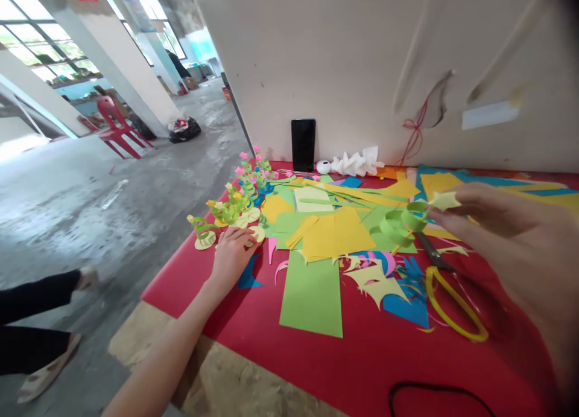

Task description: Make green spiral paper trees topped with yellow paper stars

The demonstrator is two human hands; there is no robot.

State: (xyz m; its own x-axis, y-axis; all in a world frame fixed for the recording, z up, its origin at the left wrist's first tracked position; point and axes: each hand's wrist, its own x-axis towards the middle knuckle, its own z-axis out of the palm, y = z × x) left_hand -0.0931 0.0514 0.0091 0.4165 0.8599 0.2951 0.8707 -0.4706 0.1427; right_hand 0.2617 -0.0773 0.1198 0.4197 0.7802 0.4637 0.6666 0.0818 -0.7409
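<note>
My right hand, at the right, pinches a pale yellow paper star with a curled green paper strip hanging beside it. Under that hand lie scissors with yellow handles. My left hand rests at the table's left side, fingers bent down over a pale yellow paper disc; whether it grips the disc is hard to tell. Just beyond it stand small curled paper flowers on round bases, some with pink tops. Yellow paper sheets and a green sheet lie between my hands.
A black phone leans against the pale upright board. Crumpled white tissue lies beside it. Paper scraps cover the red tabletop. A person's legs show at the left, on the floor beyond the table edge.
</note>
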